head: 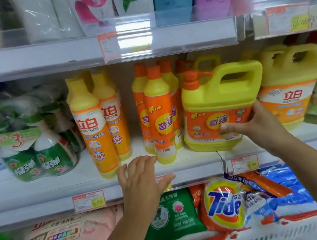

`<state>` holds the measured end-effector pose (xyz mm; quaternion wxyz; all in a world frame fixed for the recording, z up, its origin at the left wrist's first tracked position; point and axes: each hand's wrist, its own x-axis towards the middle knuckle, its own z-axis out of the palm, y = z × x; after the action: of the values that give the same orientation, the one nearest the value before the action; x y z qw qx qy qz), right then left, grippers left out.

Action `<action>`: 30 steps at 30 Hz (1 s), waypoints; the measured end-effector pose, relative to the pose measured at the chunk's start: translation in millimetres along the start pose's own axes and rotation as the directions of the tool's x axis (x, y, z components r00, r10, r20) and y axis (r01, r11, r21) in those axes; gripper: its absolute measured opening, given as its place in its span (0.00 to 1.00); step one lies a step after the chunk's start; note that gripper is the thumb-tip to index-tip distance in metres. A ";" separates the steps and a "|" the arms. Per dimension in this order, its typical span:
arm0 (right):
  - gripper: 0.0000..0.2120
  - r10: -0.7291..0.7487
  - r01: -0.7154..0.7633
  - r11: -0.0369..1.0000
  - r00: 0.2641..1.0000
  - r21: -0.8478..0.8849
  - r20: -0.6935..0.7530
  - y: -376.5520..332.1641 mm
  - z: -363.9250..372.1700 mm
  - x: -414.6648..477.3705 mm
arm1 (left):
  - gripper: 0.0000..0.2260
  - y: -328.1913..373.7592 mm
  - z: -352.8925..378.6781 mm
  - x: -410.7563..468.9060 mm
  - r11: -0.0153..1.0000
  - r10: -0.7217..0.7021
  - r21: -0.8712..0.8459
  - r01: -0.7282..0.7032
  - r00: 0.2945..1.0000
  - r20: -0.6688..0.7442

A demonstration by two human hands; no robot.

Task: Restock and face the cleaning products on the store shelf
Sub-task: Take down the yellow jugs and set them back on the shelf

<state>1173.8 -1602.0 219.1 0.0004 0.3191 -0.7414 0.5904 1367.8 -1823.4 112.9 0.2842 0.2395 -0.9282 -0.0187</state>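
Observation:
A yellow detergent jug (219, 97) with an orange pump and orange label stands on the middle shelf (187, 169). My right hand (257, 122) grips its lower right corner, thumb across the label. Left of the jug stands a cluster of slim yellow bottles with orange caps (159, 116). My left hand (142, 180) hovers with fingers spread over the shelf's front edge, just below those bottles, holding nothing. Further left stand tall yellow-capped orange bottles (95, 125).
Green spray bottle multipacks (40, 153) fill the shelf's left. A second yellow jug (291, 87) stands right of the held one. Below lie a Tide bag (230, 205), a green pouch (173, 214) and a pink bag (64, 237). Refill pouches hang on the upper shelf (109, 47).

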 end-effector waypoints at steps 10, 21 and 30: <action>0.42 0.047 -0.048 0.998 0.998 -0.029 -0.043 18.4 18.6 16.6 | 0.31 -2.3 5.7 -0.9 0.999 0.015 0.030 -0.014 1.000 -0.019; 0.50 0.087 -0.090 0.994 0.994 -0.054 -0.070 37.7 37.3 40.7 | 0.29 -3.1 9.0 -0.3 0.998 0.036 0.044 -0.033 0.997 -0.066; 0.43 0.155 -0.153 0.986 0.988 -0.068 0.014 52.6 44.9 60.2 | 0.31 -4.3 7.9 -0.6 0.999 0.034 0.041 -0.033 0.999 -0.024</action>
<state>1117.8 -1664.6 182.2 -0.0417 0.2663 -0.7831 0.5604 1365.8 -1827.8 105.3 0.2909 0.2299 -0.9287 0.0080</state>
